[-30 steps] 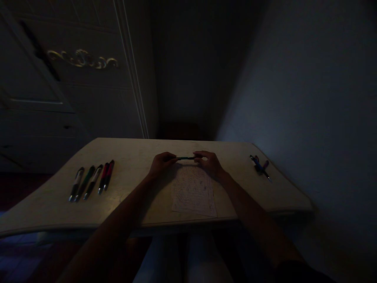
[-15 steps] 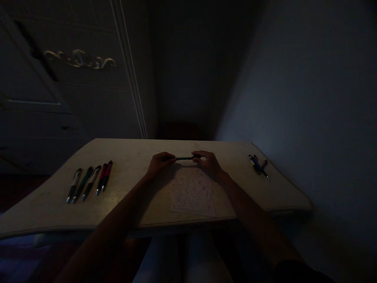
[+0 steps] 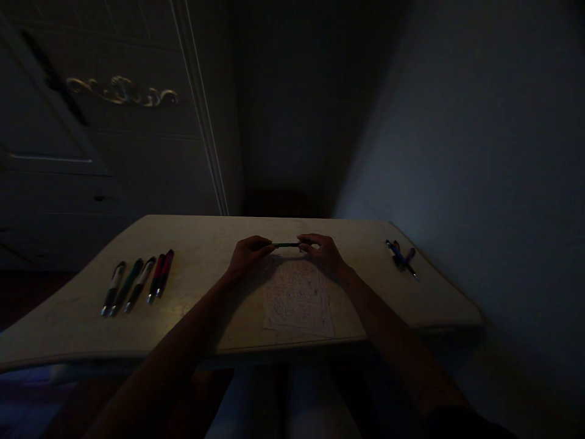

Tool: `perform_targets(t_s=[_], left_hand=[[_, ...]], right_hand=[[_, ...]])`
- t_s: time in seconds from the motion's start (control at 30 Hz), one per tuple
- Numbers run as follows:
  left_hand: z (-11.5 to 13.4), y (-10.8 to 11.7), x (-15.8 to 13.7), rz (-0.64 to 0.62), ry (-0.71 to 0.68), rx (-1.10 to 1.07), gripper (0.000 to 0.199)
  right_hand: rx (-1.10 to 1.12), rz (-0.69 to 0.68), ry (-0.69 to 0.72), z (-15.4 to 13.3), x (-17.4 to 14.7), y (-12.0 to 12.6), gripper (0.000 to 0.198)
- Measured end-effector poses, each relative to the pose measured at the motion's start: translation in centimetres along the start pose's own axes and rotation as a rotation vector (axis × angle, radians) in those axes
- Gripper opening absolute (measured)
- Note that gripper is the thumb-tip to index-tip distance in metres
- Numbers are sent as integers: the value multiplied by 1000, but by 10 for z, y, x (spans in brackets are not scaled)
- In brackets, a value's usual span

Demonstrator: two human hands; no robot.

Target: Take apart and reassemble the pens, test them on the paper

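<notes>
A slim dark-green pen (image 3: 286, 245) is held level between my two hands, just above the far end of a paper sheet. My left hand (image 3: 249, 255) pinches its left end between thumb and fingers. Its right end is pinched by my right hand (image 3: 323, 251). Below the pen lies the paper (image 3: 299, 300), covered in fine marks too small and dim to read; a second sheet seems to show at its right edge. The fingertips hide both pen ends.
Several pens (image 3: 137, 283) lie side by side on the left of the pale table (image 3: 201, 244). On the right is a small crossed pile of blue and dark pens (image 3: 403, 261). A wall (image 3: 457, 152) borders the right side, a cabinet (image 3: 137, 158) the left.
</notes>
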State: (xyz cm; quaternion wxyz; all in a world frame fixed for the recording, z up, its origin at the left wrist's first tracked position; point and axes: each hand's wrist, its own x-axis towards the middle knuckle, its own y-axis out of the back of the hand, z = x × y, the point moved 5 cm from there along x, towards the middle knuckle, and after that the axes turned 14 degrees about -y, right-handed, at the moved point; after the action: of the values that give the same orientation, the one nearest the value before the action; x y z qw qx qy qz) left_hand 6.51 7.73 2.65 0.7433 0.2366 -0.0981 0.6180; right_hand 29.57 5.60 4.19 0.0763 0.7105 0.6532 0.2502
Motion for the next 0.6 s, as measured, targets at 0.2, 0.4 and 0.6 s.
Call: perform_targets(t_s=[0.2,0.4,0.6], left_hand=[[7,-1,-1,-38,38,45,40],[10,-1,0,-61,23,99,45],[13,-1,0,-62,13,135,49]], right_hand=[[20,-9,24,-2,0,0,28],[35,-7,45,-3,0,1,29],[29,-34,49,-3,1,0,28]])
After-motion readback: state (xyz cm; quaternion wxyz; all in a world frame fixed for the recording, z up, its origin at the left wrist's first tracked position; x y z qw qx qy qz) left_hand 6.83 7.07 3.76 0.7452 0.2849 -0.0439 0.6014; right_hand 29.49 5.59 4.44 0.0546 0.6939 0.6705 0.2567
